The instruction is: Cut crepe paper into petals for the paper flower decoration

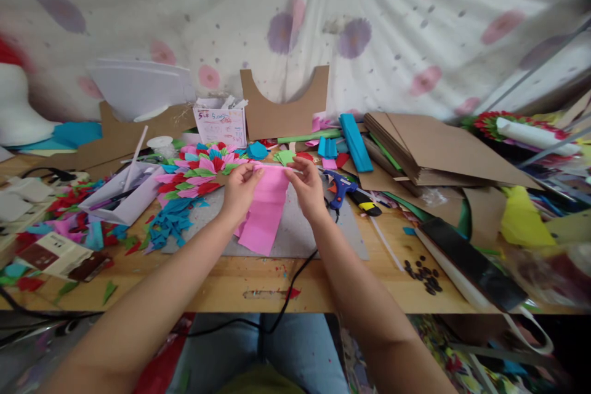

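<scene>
A strip of pink crepe paper (265, 215) hangs between my two hands, its upper edge folded or creased and its lower end close to the grey board (210, 235). My left hand (241, 192) pinches the strip's top left corner between thumb and fingers. At the top right corner, my right hand (308, 189) grips it in the same way, with some fingers raised. Just right of my right hand lie a blue glue gun (339, 189) and a black-and-yellow cutter (366, 202). Left of my left hand are layered coloured paper petals (203, 169) and blue paper scraps (170, 223).
A white box with pens (133, 212) stands at the left, near a power strip (21, 212). Stacked cardboard (443, 148) lies at the right, above a phone (471, 265) and small dark discs (425, 277). A black cable (295, 283) crosses the table's front edge.
</scene>
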{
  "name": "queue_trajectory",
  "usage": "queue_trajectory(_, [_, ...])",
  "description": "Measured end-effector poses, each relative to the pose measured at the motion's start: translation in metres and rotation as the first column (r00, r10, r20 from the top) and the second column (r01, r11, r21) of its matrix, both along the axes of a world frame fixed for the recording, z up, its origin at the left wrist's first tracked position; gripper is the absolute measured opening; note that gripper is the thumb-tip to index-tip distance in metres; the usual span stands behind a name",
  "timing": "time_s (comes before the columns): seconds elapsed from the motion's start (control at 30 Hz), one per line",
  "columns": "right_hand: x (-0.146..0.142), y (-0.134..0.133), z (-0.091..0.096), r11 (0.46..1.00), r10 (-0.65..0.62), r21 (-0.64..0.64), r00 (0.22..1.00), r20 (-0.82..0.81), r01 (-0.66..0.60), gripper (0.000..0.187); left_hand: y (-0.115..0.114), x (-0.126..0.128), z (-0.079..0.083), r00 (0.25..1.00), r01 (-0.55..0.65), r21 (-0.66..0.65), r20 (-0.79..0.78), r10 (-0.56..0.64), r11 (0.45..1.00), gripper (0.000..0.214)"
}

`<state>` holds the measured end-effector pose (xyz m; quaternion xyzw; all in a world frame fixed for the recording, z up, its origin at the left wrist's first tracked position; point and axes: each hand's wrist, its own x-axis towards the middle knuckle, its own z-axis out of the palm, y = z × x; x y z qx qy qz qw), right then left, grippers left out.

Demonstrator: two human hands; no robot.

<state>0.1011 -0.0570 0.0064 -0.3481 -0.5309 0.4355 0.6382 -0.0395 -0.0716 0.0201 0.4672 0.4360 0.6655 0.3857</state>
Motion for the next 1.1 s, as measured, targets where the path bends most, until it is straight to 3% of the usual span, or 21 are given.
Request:
queue_trajectory(0.13, [-0.002,-0.001,0.000,0.995,0.096,-0.034,0.994,0.060,-0.095,0.028,0.001,0.000,-0.001,0.999,-0.015,0.024,-0.049,0.016,1.000,0.014])
queue_trajectory(0.3, [-0.005,-0.007,-0.001,0.980,-0.148,0.176,0.940,0.308,0.096,0.029,-0.003,0.002,0.004,0.992,0.034,0.025,-0.125,-0.030,0.999,0.014])
queue_trajectory(0.4, [-0.008,-0.011,-0.001,0.970,-0.222,0.179,0.891,0.396,0.162,0.032,-0.006,0.005,0.009,0.985,0.047,0.021,-0.165,-0.043,0.999,0.011])
queue_trajectory(0.7, [-0.014,-0.012,-0.006,0.947,-0.313,0.204,0.847,0.430,0.247,0.037,-0.002,0.006,0.005,0.954,0.050,0.058,-0.298,-0.030,0.997,0.011])
queue_trajectory(0.97, [-0.018,-0.013,-0.008,0.941,-0.324,0.239,0.840,0.436,0.239,0.037,-0.004,0.010,0.000,0.849,-0.115,0.124,-0.503,0.163,0.986,0.009])
queue_trajectory(1.1, [-0.017,-0.013,-0.006,0.942,-0.326,0.229,0.837,0.440,0.246,0.035,-0.005,0.012,0.000,0.836,-0.118,0.128,-0.522,0.168,0.985,0.006])
